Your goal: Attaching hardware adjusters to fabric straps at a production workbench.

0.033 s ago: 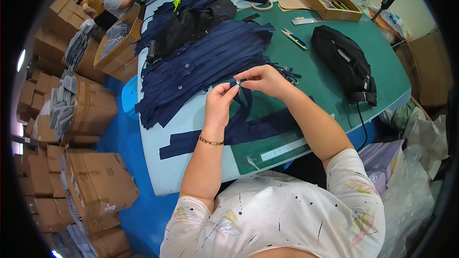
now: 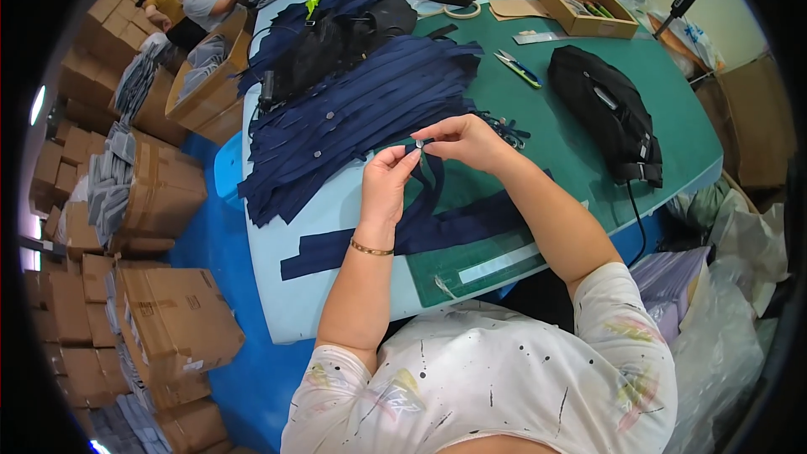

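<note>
While both pinch shut, left hand [image 2: 385, 181] & right hand [image 2: 461, 139] hold navy strip [image 2: 433, 170].

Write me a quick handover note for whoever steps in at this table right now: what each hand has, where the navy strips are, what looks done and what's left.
Left hand: raised over the table, fingertips pinching a small metal piece on a navy strip.
Right hand: pinching the same strip at that piece from the other side.
The held strip hangs down onto a few navy strips lying flat along the near edge of the green mat.
Big pile of navy strips sits behind the hands; some show metal snaps.
Scissors and a black bag lie to the right.
Done versus left: I cannot tell which strips are finished.
</note>
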Action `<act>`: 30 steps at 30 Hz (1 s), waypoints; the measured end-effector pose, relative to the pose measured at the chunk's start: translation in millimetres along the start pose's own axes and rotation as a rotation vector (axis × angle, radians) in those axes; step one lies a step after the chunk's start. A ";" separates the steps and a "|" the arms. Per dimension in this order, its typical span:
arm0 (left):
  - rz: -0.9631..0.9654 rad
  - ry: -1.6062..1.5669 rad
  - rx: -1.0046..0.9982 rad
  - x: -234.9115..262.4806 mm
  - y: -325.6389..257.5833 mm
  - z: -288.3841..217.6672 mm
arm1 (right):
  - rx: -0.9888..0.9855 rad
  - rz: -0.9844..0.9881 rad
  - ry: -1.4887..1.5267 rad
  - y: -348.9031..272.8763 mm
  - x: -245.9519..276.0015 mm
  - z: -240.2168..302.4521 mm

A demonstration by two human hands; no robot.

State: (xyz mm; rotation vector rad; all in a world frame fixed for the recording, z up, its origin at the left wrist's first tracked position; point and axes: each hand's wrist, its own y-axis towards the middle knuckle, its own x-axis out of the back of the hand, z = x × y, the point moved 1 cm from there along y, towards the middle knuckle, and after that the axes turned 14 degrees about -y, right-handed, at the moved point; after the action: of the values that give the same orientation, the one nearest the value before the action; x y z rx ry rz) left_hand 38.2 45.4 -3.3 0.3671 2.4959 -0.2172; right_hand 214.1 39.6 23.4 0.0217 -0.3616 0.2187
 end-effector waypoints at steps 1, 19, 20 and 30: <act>0.001 0.008 0.010 1.5 0.6 1.0 | 0.001 0.002 -0.002 0.0 0.2 0.2; -0.053 0.034 -0.004 0.6 1.8 3.3 | 0.000 0.057 0.169 4.8 0.2 -8.0; -0.052 0.032 -0.005 0.6 0.8 3.3 | -0.008 0.057 0.187 4.2 0.0 -7.7; 0.018 0.174 0.112 1.0 -0.6 3.0 | 0.029 -0.006 0.136 2.6 0.3 -3.1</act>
State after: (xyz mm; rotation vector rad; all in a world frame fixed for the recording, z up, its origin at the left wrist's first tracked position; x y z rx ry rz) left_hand 38.9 44.2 -6.2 0.4726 2.6570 -0.3319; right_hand 214.9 42.3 20.5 0.0365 -0.2230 0.2184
